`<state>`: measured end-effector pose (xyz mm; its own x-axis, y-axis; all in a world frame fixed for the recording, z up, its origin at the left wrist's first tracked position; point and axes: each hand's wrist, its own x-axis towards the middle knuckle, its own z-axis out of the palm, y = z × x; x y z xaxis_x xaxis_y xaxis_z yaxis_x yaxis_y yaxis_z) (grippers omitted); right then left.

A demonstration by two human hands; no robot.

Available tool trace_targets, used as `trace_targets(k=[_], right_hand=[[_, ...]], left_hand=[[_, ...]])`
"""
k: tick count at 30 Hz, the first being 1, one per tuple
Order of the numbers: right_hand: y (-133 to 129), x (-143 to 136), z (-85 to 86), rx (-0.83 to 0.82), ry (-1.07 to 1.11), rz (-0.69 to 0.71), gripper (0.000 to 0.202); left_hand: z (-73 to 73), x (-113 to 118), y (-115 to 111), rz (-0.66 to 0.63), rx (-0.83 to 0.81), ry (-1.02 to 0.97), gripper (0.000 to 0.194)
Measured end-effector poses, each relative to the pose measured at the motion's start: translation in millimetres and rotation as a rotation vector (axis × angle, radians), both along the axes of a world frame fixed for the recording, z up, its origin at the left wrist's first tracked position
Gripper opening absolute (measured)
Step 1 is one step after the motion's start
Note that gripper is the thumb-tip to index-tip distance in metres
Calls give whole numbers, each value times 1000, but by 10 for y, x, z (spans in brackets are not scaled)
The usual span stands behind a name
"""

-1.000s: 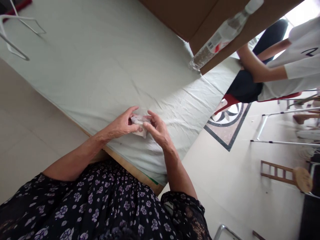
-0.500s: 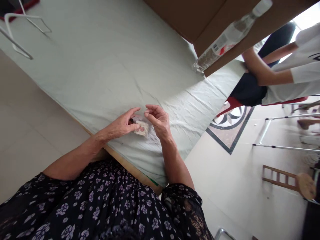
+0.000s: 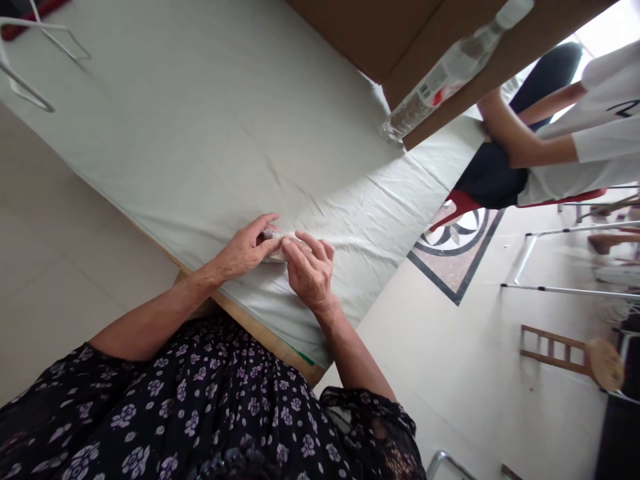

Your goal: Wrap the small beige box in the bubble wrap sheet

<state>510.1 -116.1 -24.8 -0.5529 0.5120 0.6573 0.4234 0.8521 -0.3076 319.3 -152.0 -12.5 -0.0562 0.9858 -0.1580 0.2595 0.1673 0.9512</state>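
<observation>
A small pale box (image 3: 276, 256), in what looks like clear wrap, sits near the front edge of the pale green cloth (image 3: 200, 147). My left hand (image 3: 244, 251) holds its left end, with the thumb on the near side and the fingers over the far side. Bent over the right end are the fingers of my right hand (image 3: 310, 270), thumb and forefinger pressed together against it. Both hands cover much of the box, and its printed face is mostly hidden.
At the far right a clear plastic bottle (image 3: 453, 70) stands beside a brown cardboard box (image 3: 370, 33). White wire legs (image 3: 35, 63) rise at the far left. Past the table's right edge sits a person in a white shirt (image 3: 595, 127); a wooden stool (image 3: 565, 353) is further off.
My right hand has come down and left from beside the box onto its right end, and its fingers have closed there. The box's printed face has become mostly covered. My left hand keeps its hold.
</observation>
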Motion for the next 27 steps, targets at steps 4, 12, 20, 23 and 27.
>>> trace_targets(k=[4, 12, 20, 23, 27], right_hand=[[-125, 85, -118, -9, -131, -29, 50], [-57, 77, -116, -7, -198, -28, 47], [-24, 57, -98, 14, -165, -34, 39], [-15, 67, -96, -20, -187, -37, 41], [26, 62, -117, -35, -247, 22, 38]], left_hand=[[-45, 44, -39, 43, 82, 120, 51], [-37, 3, -15, 21, 170, 194, 39], [-87, -71, -11, -69, 339, 191, 28], [-104, -61, -13, -61, 373, 200, 27], [-104, -44, -27, -27, 316, 158, 29]])
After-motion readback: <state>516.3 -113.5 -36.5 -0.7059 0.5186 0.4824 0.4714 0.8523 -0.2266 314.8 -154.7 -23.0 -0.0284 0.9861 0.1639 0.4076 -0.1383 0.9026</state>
